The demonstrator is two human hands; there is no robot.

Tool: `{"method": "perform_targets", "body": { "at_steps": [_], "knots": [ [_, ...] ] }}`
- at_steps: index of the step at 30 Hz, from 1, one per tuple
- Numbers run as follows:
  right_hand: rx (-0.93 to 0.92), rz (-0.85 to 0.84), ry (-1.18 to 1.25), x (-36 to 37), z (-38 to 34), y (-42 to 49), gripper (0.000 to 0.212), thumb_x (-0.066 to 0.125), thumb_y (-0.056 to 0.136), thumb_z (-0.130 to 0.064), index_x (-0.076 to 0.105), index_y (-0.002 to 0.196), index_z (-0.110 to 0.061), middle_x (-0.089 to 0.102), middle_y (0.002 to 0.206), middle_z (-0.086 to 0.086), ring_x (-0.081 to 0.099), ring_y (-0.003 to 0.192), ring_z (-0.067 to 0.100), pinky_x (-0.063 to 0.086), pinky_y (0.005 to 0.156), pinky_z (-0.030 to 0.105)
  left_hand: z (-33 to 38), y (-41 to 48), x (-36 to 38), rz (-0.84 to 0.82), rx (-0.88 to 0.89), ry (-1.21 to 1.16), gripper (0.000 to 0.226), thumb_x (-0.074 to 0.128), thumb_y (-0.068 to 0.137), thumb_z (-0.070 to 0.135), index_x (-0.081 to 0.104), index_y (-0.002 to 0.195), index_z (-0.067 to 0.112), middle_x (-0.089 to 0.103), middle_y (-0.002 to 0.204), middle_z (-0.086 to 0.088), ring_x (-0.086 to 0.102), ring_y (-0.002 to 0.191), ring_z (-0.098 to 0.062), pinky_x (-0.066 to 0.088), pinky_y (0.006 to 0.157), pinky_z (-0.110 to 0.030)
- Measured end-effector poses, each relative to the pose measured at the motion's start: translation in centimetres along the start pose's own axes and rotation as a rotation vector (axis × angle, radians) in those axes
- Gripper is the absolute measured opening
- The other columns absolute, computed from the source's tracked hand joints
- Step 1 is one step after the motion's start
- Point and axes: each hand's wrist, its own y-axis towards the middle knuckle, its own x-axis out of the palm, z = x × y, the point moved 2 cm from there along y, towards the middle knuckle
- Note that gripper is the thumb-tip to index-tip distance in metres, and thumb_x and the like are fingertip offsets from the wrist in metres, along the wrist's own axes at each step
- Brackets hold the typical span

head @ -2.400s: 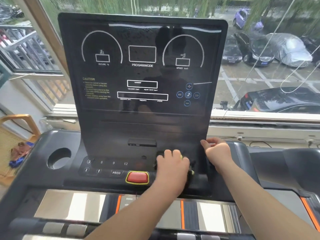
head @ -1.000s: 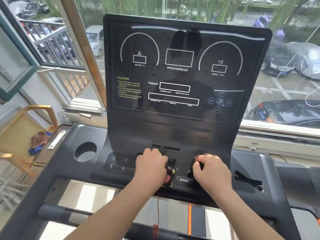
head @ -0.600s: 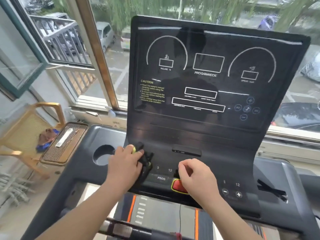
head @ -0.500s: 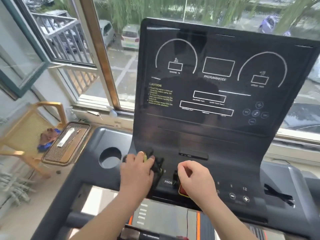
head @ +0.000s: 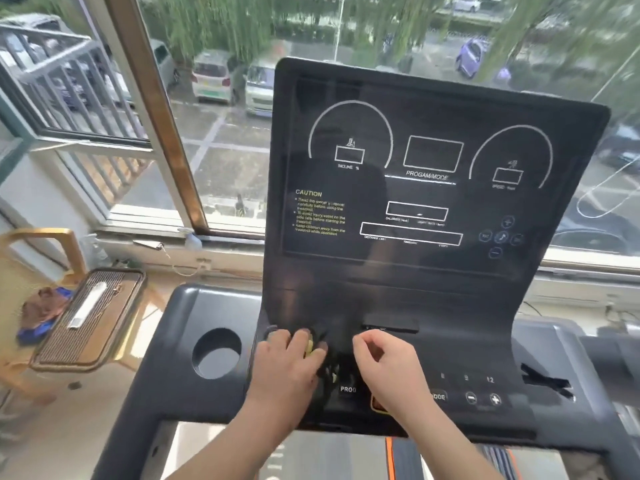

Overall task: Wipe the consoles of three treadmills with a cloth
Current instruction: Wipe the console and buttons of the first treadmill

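Observation:
The black treadmill console (head: 433, 278) stands in front of me, its screen dark with white outlines. My left hand (head: 285, 368) grips a bunched dark cloth (head: 330, 367) with yellow bits and presses it on the left end of the button panel, beside the PROG key. My right hand (head: 388, 367) rests just to the right with its fingers curled, and nothing shows in it. It covers most of the red stop button (head: 375, 405). Most of the cloth is hidden under my left palm.
A round cup holder (head: 216, 353) sits in the tray left of the panel. A wicker chair (head: 86, 317) with a rag stands at the left by the window frame (head: 156, 109). The belt (head: 346, 455) lies below the console. Another machine's edge (head: 616, 358) shows at right.
My left hand has slid the cloth from the right side of the button panel to its left end. My right hand left the console's right edge and followed to the stop button.

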Motion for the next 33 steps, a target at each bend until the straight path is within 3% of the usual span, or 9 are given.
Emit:
{"method": "perform_targets", "body": {
  "at_steps": [3,7,10,15,22,25,29,31,33],
  "knots": [
    [0.012,0.047,-0.014,-0.8,0.1,0.4,0.022,0.060,0.098,-0.036,0.069,0.078,-0.034,0.071,0.078,-0.019,0.066,0.076,0.005,0.056,0.074,0.029,-1.9,1.0,-0.2,0.011,0.080,0.004,0.049,0.082,0.062,0.021,0.077,0.110,0.029,0.069,0.108,-0.006,0.060,0.082,-0.033,0.050,0.057,-0.039],
    [0.014,0.164,-0.017,-2.7,1.2,1.2,0.021,0.063,0.097,-0.031,0.069,0.079,-0.026,0.070,0.083,-0.012,0.065,0.082,0.009,0.054,0.077,0.033,-4.8,3.1,-1.8,0.117,-0.230,-0.095,0.052,0.072,0.073,0.017,0.071,0.125,0.024,0.065,0.109,-0.009,0.059,0.087,-0.039,0.055,0.063,-0.044],
    [0.042,0.223,-0.068,-4.5,2.0,2.0,0.013,0.062,0.098,-0.028,0.074,0.093,-0.028,0.066,0.097,-0.012,0.063,0.093,0.012,0.047,0.078,0.030,-2.8,4.4,-2.7,0.134,-0.298,-0.192,0.061,0.076,0.074,0.015,0.060,0.132,0.023,0.066,0.107,-0.003,0.059,0.093,-0.034,0.057,0.070,-0.047],
    [0.045,0.276,-0.162,-7.3,3.3,3.0,0.022,0.061,0.097,-0.029,0.075,0.114,-0.026,0.059,0.114,-0.008,0.057,0.112,0.013,0.046,0.084,0.029,2.7,8.1,-2.5,0.095,-0.210,-0.278,0.049,0.060,0.080,0.023,0.063,0.129,0.026,0.070,0.117,0.005,0.059,0.102,-0.028,0.057,0.081,-0.046],
    [0.030,0.209,-0.208,-8.6,4.9,3.7,0.028,0.058,0.096,-0.021,0.072,0.120,-0.021,0.057,0.125,-0.010,0.056,0.120,0.016,0.051,0.092,0.032,10.2,12.6,-2.2,-0.098,-0.002,-0.154,0.050,0.053,0.095,0.022,0.054,0.144,0.030,0.062,0.136,0.007,0.051,0.124,-0.027,0.049,0.096,-0.045],
    [0.014,0.185,-0.234,-8.7,5.2,4.0,0.029,0.057,0.098,-0.018,0.071,0.123,-0.017,0.053,0.120,-0.013,0.050,0.119,0.014,0.049,0.090,0.031,7.1,11.3,-2.9,-0.084,-0.038,-0.100,0.049,0.053,0.092,0.024,0.058,0.139,0.033,0.064,0.132,0.009,0.054,0.117,-0.027,0.053,0.091,-0.045],
    [0.002,0.209,-0.252,-8.1,5.5,4.6,0.034,0.057,0.099,-0.013,0.070,0.130,-0.010,0.047,0.117,-0.009,0.033,0.105,0.005,0.037,0.088,0.023,0.2,7.5,-3.4,0.090,-0.171,-0.027,0.043,0.058,0.082,0.022,0.074,0.122,0.021,0.074,0.113,-0.003,0.061,0.092,-0.033,0.060,0.070,-0.045],
    [0.012,0.206,-0.242,-7.8,5.7,4.7,0.034,0.056,0.099,-0.013,0.071,0.130,-0.009,0.046,0.118,-0.009,0.029,0.096,-0.002,0.037,0.087,0.022,-1.1,6.9,-3.2,0.119,-0.268,-0.039,0.040,0.060,0.082,0.021,0.075,0.120,0.019,0.073,0.114,-0.005,0.059,0.090,-0.034,0.059,0.070,-0.043],
    [0.025,0.201,-0.237,-7.7,5.5,4.7,0.035,0.056,0.100,-0.014,0.072,0.129,-0.009,0.047,0.122,-0.008,0.033,0.100,-0.009,0.038,0.086,0.022,0.1,7.5,-2.7,0.127,-0.344,-0.064,0.038,0.066,0.080,0.020,0.076,0.116,0.021,0.073,0.113,-0.004,0.059,0.092,-0.034,0.058,0.070,-0.043]
  ]
}}
